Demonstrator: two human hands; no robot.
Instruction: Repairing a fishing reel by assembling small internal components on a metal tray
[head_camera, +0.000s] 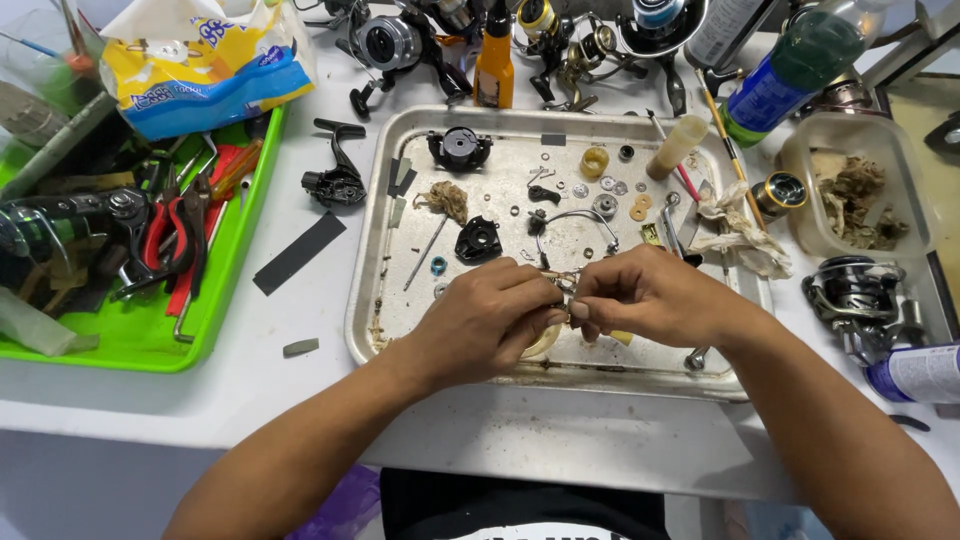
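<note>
My left hand (487, 318) and my right hand (650, 295) meet over the near part of a metal tray (372, 250). Both pinch a small metal reel part (563, 285) between their fingertips; the fingers hide most of it. A pale round piece (542, 345) shows just under my left hand. Around the hands the tray carries black reel parts (478, 240), a wire bail (578, 218), several washers (605, 190) and a tuft of tangled line (447, 200).
A green tray (235, 240) of pliers and tools lies at the left under a yellow-blue bag (200, 70). Fishing reels (395, 42), an orange bottle (494, 60) and a green bottle (795, 65) stand behind. A plastic tub (860, 185) and a reel (855, 295) sit right.
</note>
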